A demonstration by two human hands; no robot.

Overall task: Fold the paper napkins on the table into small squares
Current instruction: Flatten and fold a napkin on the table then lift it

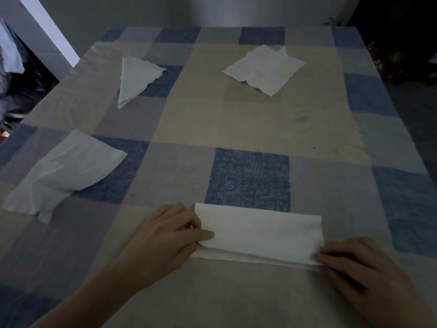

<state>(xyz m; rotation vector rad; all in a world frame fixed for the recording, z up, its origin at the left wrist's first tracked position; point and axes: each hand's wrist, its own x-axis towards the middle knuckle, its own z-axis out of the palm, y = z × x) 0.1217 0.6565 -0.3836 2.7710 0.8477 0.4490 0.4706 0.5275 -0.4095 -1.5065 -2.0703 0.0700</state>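
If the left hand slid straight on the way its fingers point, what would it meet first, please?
The left hand points right, its fingers already touching the folded napkin, so it would push into that napkin first, and beyond it probably the right hand.

Dim light fills the room. A blue, grey and beige checked cloth [250, 176] covers the bench. Behind it stands a plain grey wall [142, 10].
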